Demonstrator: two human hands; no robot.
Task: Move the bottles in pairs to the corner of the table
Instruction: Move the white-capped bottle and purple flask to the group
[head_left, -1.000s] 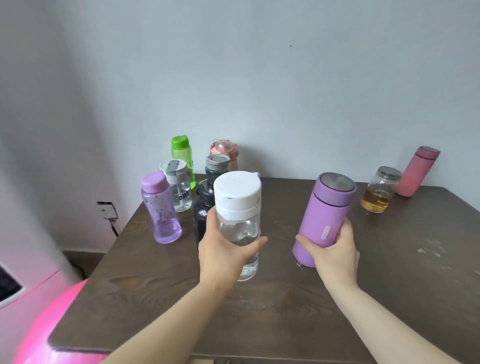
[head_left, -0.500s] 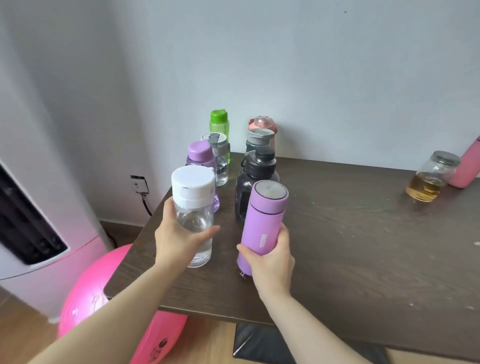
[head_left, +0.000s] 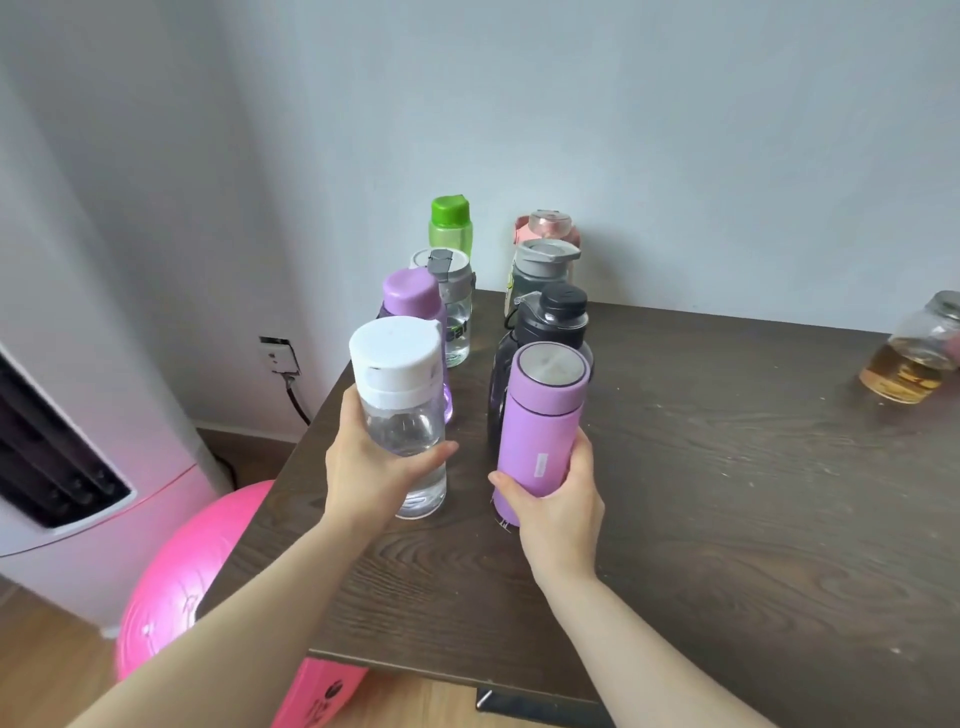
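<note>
My left hand (head_left: 371, 470) grips a clear bottle with a white cap (head_left: 397, 387), its base on the dark wooden table (head_left: 727, 493). My right hand (head_left: 558, 506) holds a purple flask with a metal lid (head_left: 540, 415), standing upright just right of it. Behind them two rows of bottles stand at the table's far left corner: a purple-capped bottle (head_left: 410, 293), a grey-lidded clear bottle (head_left: 449, 280) and a green bottle (head_left: 451, 223) on the left, a black bottle (head_left: 556, 317), a grey-capped dark bottle (head_left: 543, 267) and a pink bottle (head_left: 548, 226) on the right.
A glass jar of amber liquid (head_left: 914, 353) stands at the far right by the wall. A pink exercise ball (head_left: 192, 577) lies on the floor beside the table's left edge. A white appliance (head_left: 62, 441) stands at the left. The table's left edge is close to my left hand.
Both bottles have moved slightly further toward the left corner rows and now stand on the table. The view has shifted left, pushing the jar to the frame's right edge.
</note>
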